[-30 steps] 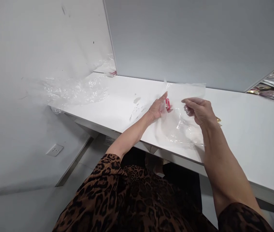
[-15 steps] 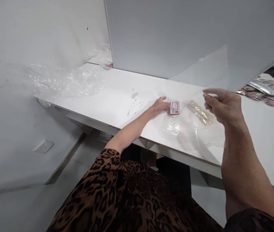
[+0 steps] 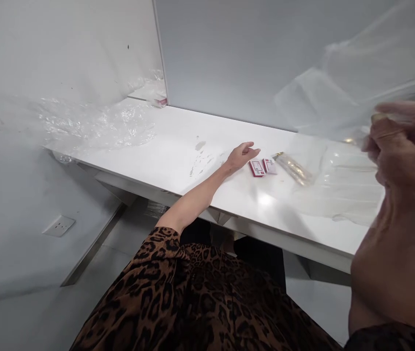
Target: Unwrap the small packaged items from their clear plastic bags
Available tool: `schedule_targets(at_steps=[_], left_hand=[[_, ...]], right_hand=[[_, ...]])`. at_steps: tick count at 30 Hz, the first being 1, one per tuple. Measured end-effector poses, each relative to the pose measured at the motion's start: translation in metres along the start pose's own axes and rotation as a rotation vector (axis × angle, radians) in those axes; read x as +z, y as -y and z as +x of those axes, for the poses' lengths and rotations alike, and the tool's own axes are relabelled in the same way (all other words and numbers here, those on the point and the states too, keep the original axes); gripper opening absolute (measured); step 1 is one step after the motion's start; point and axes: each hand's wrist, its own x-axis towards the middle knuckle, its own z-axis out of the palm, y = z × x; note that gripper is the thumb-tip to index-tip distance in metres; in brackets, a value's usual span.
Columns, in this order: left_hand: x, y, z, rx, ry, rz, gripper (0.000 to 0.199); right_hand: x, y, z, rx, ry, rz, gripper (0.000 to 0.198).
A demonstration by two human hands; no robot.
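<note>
My left hand (image 3: 243,157) is over the white table, fingers stretched out and apart, with nothing in it. Just beside its fingertips lie two small red-and-white boxes, the left box (image 3: 256,168) and the right box (image 3: 269,166). Right of them is a gold item in clear wrapping (image 3: 295,168); its kind I cannot make out. My right hand (image 3: 406,141) is raised at the right, close to the camera and somewhat blurred, its fingers pinched on a clear plastic bag (image 3: 315,95). That bag spreads up and left in front of the grey panel.
A crumpled heap of clear plastic (image 3: 101,124) covers the left end of the white table (image 3: 178,131). Another red-edged box (image 3: 161,101) sits at the back corner. More clear plastic (image 3: 346,190) lies at the right. A grey panel (image 3: 229,58) bounds the back.
My right hand has moved up and right, pulling the plastic bag off the boxes. My left hand has let go of the boxes, which now show as two side by side.
</note>
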Motion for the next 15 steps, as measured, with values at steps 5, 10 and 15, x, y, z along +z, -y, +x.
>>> schedule_targets(at_steps=[5, 10, 15], left_hand=[[-0.004, -0.02, -0.006, -0.092, 0.161, -0.039, 0.044], [-0.017, -0.038, -0.02, -0.138, 0.224, -0.12, 0.035], [-0.049, -0.055, -0.033, 0.0, 0.076, -0.146, 0.03]], right_hand=[[0.033, -0.007, -0.015, 0.211, -0.019, 0.385, 0.033], [0.066, -0.029, -0.045, 0.582, -0.042, 0.543, 0.028], [0.065, -0.055, -0.075, 0.669, -0.003, 0.629, 0.039]])
